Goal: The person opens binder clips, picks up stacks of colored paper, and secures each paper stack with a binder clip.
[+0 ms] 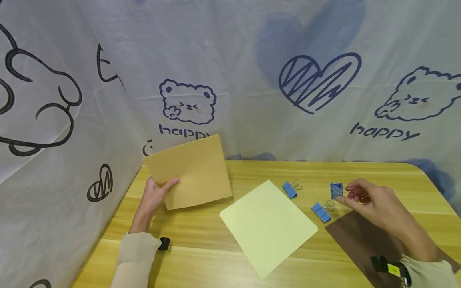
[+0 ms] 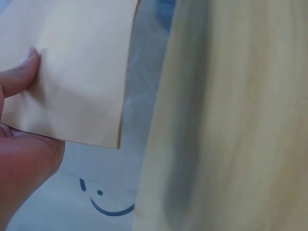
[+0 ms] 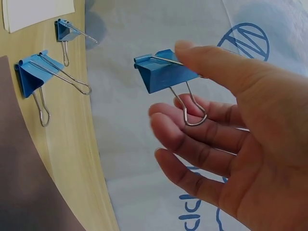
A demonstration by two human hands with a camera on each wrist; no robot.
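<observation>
My left hand (image 1: 154, 197) pinches a stack of tan-orange paper (image 1: 198, 172) by its lower left corner, thumb on the face toward me. The sheets are tilted up over the table's left side, and their edges line up in the left wrist view. At the right, my right hand (image 1: 381, 206) holds a blue binder clip (image 3: 166, 77) between thumb and fingers. One wire handle lies under the thumb and the other points down toward the curled fingers. Two more blue binder clips, a nearer one (image 1: 321, 212) and a farther one (image 1: 290, 189), lie on the table beside that hand.
Pale yellow square paper (image 1: 268, 230) lies turned cornerwise on the wooden table (image 1: 201, 256). Dark brown paper (image 1: 354, 236) rests under the right forearm. White cloth (image 1: 245, 124) with printed drawings hangs behind the table and along its left side.
</observation>
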